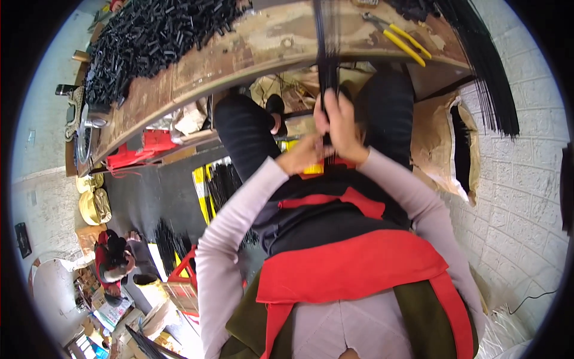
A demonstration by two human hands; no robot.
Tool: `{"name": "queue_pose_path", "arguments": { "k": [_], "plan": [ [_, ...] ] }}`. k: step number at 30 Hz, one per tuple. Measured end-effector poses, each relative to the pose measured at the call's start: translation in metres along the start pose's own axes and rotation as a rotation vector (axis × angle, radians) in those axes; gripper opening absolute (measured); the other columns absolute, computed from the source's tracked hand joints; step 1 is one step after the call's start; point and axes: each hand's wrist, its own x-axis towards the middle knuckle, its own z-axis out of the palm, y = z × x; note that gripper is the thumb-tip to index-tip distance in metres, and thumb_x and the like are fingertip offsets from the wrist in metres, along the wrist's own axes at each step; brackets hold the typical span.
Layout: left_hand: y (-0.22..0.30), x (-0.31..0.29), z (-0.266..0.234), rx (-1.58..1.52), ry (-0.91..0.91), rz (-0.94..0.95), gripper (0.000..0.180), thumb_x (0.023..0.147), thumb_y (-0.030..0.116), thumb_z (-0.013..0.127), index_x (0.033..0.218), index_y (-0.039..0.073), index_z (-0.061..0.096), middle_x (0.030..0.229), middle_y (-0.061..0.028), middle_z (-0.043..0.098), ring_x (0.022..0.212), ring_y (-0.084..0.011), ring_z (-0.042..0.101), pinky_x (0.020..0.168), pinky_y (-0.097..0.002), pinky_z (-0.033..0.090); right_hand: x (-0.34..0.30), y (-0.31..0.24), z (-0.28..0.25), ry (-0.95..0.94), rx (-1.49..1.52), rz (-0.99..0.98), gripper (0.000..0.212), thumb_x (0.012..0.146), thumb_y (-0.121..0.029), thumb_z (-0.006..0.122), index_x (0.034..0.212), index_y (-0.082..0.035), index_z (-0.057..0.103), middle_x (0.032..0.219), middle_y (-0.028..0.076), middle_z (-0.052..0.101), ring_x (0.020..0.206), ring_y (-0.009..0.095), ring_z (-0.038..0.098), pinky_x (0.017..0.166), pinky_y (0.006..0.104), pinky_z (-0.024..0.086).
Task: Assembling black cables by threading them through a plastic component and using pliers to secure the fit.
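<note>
A bundle of long thin black strands (327,69) runs from the workbench down over my lap, blurred by motion along its length. My right hand (342,122) is closed round it between my knees. Just below and to the left, my left hand (302,154) has its fingers bent against the lower part of the same bundle; the fingertips are partly hidden. Under my hands, on my lap, a patch of yellow (313,169) shows, mostly covered.
The wooden bench (257,45) bears a heap of short black plastic pieces (161,42) and yellow-handled pliers (403,42). More black strands (490,78) hang off its right end. An open sack (439,143) stands right. Another person (113,260) sits at lower left.
</note>
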Motion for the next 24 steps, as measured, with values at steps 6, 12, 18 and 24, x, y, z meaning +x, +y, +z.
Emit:
{"name": "queue_pose_path", "arguments": {
  "k": [6,12,18,24],
  "plan": [
    [0.023,-0.032,0.01,0.11,-0.069,-0.268,0.044,0.092,0.013,0.067,0.128,-0.005,0.049,0.101,-0.0087,0.062,0.089,-0.0117,0.059,0.077,-0.0262,0.05,-0.029,0.013,-0.016,-0.103,0.175,0.075,0.028,0.105,-0.028,0.046,0.092,-0.005,0.052,0.069,0.0,0.052,0.055,0.006,0.048,0.051,0.0206,0.039],
    [0.105,-0.034,-0.034,0.307,-0.093,-0.232,0.034,0.097,0.006,0.056,0.13,-0.003,0.054,0.105,-0.0075,0.064,0.097,-0.0132,0.062,0.084,-0.0257,0.051,-0.008,-0.039,-0.021,-0.202,0.176,0.064,0.031,0.102,-0.025,0.05,0.122,-0.001,0.049,0.102,0.012,0.066,0.085,0.015,0.065,0.077,0.0278,0.053],
    [0.228,0.001,-0.009,0.875,0.569,0.162,0.017,0.098,0.007,0.051,0.103,-0.002,0.065,0.074,-0.0029,0.063,0.068,-0.0091,0.059,0.063,-0.0223,0.047,0.015,-0.046,-0.011,-0.081,0.098,-0.018,0.024,0.099,-0.012,0.054,0.12,0.0,0.052,0.093,0.007,0.063,0.08,0.013,0.062,0.074,0.0258,0.05],
    [0.225,0.084,-0.055,-0.005,0.184,0.021,0.037,0.102,0.027,0.046,0.12,-0.004,0.057,0.111,-0.0115,0.066,0.103,-0.0199,0.062,0.094,-0.0343,0.048,0.006,-0.053,-0.012,-0.208,0.257,0.048,0.019,0.099,-0.014,0.054,0.112,0.0,0.056,0.083,0.005,0.06,0.072,0.01,0.055,0.069,0.0247,0.046]
  ]
}}
